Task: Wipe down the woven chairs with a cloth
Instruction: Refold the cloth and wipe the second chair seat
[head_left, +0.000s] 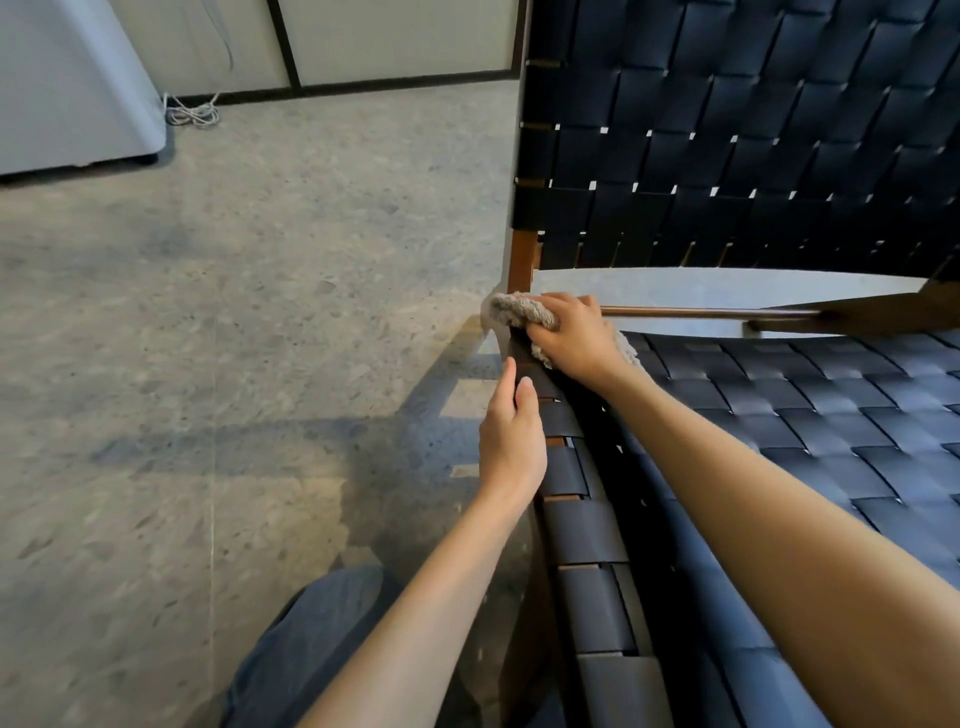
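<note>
Clutching cloth (514, 310), right grip (574, 338) curled

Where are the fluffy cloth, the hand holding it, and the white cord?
cloth (519, 310): head view, its bunched left end.
right hand (577, 340): head view, back of the hand.
white cord (193, 112): head view, the coiled loops.

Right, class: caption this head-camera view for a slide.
Right hand grips a cloth at the seat corner of the woven chair; left hand rests on its edge.

Soft daylight, long shadows, warped edges
</note>
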